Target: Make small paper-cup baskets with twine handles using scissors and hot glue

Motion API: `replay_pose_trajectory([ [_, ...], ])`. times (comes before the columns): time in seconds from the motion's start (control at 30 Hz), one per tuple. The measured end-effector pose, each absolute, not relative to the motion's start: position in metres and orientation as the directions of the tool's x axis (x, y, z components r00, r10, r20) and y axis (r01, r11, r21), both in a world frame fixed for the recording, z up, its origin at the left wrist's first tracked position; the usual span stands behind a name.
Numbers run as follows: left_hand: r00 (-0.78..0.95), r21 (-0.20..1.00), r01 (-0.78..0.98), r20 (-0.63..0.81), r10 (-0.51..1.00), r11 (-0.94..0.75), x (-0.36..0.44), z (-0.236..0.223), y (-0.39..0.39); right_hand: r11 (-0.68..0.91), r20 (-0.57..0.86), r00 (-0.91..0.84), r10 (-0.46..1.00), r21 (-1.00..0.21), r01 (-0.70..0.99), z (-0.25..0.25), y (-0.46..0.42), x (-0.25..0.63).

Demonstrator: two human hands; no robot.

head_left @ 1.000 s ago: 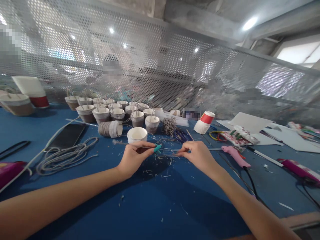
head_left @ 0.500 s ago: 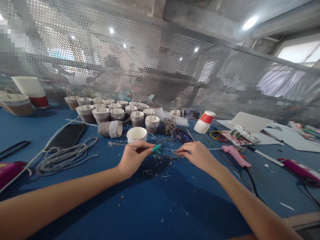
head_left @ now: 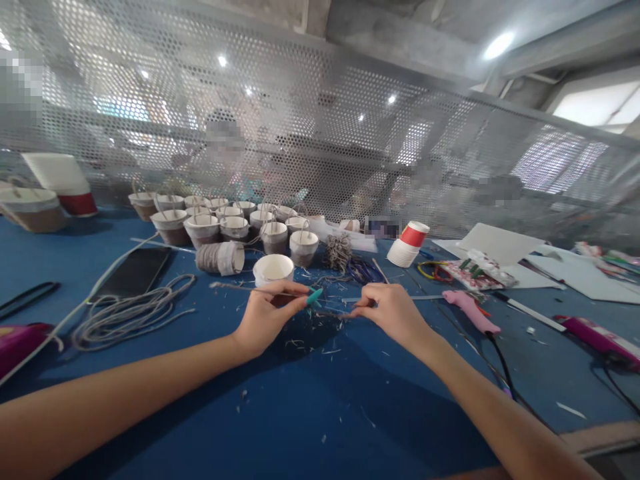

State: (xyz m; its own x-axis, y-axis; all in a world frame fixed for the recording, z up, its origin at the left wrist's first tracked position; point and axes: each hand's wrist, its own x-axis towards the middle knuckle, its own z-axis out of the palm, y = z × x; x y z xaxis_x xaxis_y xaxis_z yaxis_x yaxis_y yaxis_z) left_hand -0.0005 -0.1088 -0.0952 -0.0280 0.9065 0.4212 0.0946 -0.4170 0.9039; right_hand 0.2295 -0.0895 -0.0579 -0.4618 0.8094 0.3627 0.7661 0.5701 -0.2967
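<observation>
My left hand (head_left: pixel 270 313) is closed in a pinch on a thin grey-brown cord (head_left: pixel 231 287), whose frayed end sticks out to the left past the knuckles. Teal covers (head_left: pixel 314 297) sit at the fingertips of this hand. A short gap to the right, my right hand (head_left: pixel 393 312) pinches the cord's other part with thumb and forefinger. Between the two hands the strand runs low over the blue tabletop and is hard to make out. A white paper cup (head_left: pixel 274 269) stands just behind my left hand. Bits of fibre (head_left: pixel 300 345) lie scattered below.
Several cord-wrapped cups with handles (head_left: pixel 203 230) stand at the back left, and one wrapped cup (head_left: pixel 220 258) lies on its side. Coiled grey cord (head_left: pixel 133 317) lies left. On the right are a pink glue gun (head_left: pixel 470 310) and stacked cups (head_left: pixel 409 243). A perforated screen (head_left: pixel 310 133) stands behind.
My right hand has shifted slightly, its fingertips pinching a little lower. The cord end beside my left hand has moved slightly. Both hands keep their pinch.
</observation>
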Motion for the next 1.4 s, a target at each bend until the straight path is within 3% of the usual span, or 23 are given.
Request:
replay_pose_trajectory([
  [0.23,-0.038,0.883,0.056,0.468,0.883,-0.465,0.000,-0.093,-0.109,0.643,0.258,-0.590,0.765,-0.361,0.675,-0.056,-0.083,0.233],
  [0.47,-0.021,0.890,0.042,0.455,0.890,-0.454,0.000,-0.096,-0.109,0.703,0.256,-0.655,0.711,-0.269,0.658,-0.052,-0.082,0.239],
  [0.7,0.001,0.906,0.056,0.421,0.907,-0.420,-0.001,-0.096,-0.109,0.641,0.316,-0.567,0.761,-0.233,0.731,-0.057,-0.085,0.234],
  [0.93,0.003,0.902,0.037,0.431,0.902,-0.431,0.000,-0.098,-0.107,0.598,0.338,-0.500,0.797,-0.321,0.734,-0.057,-0.091,0.228],
  [1.17,-0.034,0.881,0.008,0.472,0.881,-0.472,0.000,-0.097,-0.107,0.629,0.279,-0.568,0.774,-0.432,0.646,-0.053,-0.090,0.229],
  [1.4,-0.024,0.888,-0.001,0.459,0.888,-0.459,0.001,-0.096,-0.108,0.596,0.267,-0.534,0.802,-0.313,0.739,-0.054,-0.088,0.231],
])
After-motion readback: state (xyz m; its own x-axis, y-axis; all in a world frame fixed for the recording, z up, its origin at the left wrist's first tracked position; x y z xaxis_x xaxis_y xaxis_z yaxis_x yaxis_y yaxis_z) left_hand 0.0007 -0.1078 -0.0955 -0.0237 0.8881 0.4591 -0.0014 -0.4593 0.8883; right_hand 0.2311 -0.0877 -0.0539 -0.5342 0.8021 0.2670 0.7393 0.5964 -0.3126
